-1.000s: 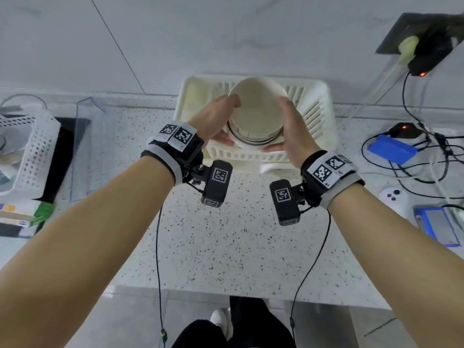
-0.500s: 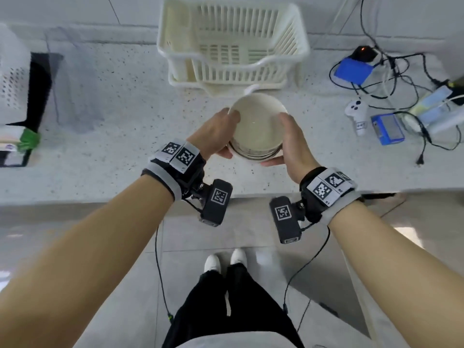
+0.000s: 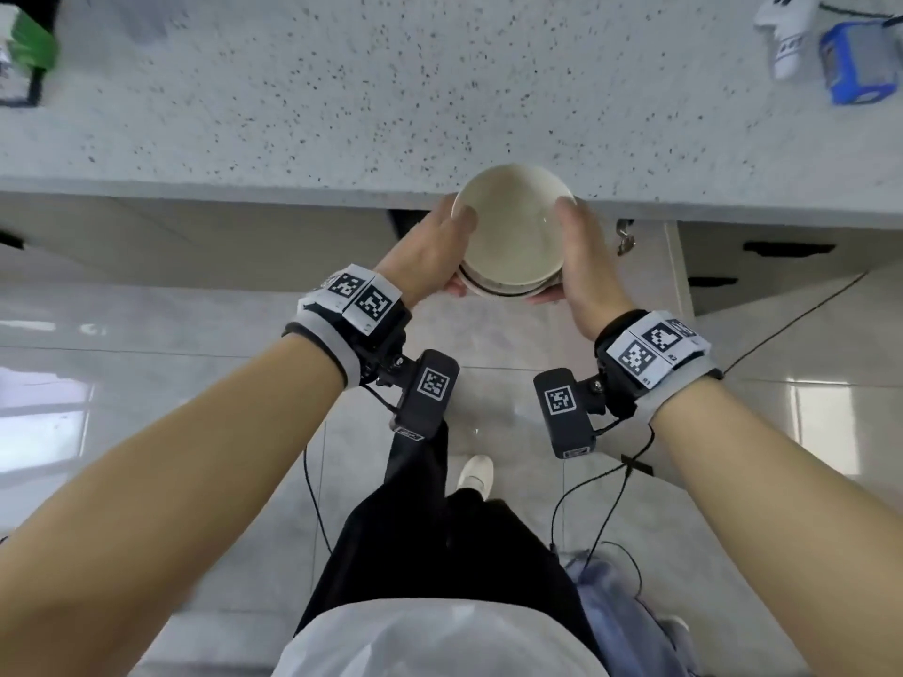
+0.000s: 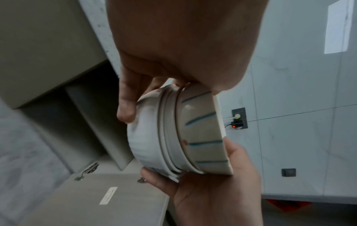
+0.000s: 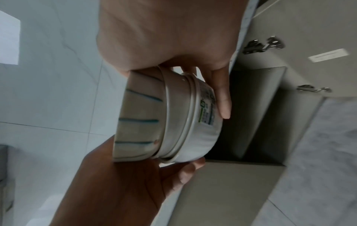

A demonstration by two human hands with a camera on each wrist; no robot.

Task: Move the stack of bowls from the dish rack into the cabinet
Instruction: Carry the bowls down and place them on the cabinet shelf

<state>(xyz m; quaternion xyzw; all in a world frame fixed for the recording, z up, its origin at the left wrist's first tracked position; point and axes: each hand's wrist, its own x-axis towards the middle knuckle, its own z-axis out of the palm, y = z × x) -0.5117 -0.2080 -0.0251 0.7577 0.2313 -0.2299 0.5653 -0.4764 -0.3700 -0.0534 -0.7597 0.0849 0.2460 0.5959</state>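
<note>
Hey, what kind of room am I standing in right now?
Most likely a kitchen: a speckled stone countertop, an open grey base cabinet beneath it, and a stack of ceramic bowls held in both hands.

Open cabinet (image 4: pixel 81 122) gapes beneath overhanging countertop (image 3: pixel 342 114).

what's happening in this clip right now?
A person holds a stack of bowls between both hands, left hand and right hand cupping opposite sides. The stack hangs past the countertop edge, above the floor, in front of the open cabinet under the counter. The bowls are not inside it yet. The dish rack is out of view.
</note>
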